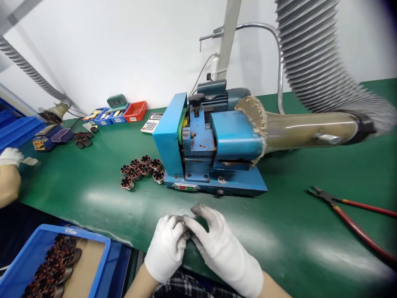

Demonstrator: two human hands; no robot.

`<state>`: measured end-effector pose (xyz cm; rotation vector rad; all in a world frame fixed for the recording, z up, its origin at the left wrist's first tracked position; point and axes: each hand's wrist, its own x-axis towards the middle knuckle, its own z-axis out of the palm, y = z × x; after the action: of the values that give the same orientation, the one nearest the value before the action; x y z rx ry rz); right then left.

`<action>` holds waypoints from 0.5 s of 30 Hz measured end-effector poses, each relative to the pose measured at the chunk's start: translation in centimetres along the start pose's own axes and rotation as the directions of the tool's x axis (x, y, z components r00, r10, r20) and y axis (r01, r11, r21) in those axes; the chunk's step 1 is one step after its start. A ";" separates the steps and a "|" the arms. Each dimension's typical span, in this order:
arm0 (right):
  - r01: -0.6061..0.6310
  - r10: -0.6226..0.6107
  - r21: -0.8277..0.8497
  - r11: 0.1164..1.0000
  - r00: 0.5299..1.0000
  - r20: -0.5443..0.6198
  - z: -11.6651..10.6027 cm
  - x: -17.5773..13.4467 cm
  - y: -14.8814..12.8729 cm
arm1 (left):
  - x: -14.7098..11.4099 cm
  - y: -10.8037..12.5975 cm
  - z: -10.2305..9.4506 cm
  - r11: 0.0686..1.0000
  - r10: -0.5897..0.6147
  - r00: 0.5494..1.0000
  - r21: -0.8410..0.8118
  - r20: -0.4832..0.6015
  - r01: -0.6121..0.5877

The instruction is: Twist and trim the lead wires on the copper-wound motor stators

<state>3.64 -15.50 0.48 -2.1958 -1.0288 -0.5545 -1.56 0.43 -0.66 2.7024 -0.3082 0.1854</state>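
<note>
My left hand (166, 244), in a white glove with dark-smudged fingertips, is closed, its fingers curled inward above the bench's front edge. Against it, my right hand (220, 244), also gloved, brings a finger and thumb together at the left fingertips, while another finger arches away. Whatever lies between the two hands is hidden. Beyond them stands a blue belt-driven machine (186, 165) with red and green buttons. Several copper-wound motor stators (145, 170) are grouped on the bench to its left.
Red-handled pliers (333, 201) lie at right on the green bench (102, 198). A ribbed hose (310, 54) joins the machine's duct. Lower left, a blue bin (105, 256) holds more stators. Far left is another person's gloved hand (10, 157). A calculator (152, 123) lies behind.
</note>
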 end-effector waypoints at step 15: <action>-0.053 0.001 0.112 0.992 0.905 0.425 2.1 0.3 0.7 | -0.1 -0.9 -0.6 0.963 -0.103 0.994 -0.252 -0.028 0.092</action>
<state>4.59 -14.18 -1.08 -2.2673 -1.2125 0.0109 -1.47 1.50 -0.45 2.4531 -0.1726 0.1607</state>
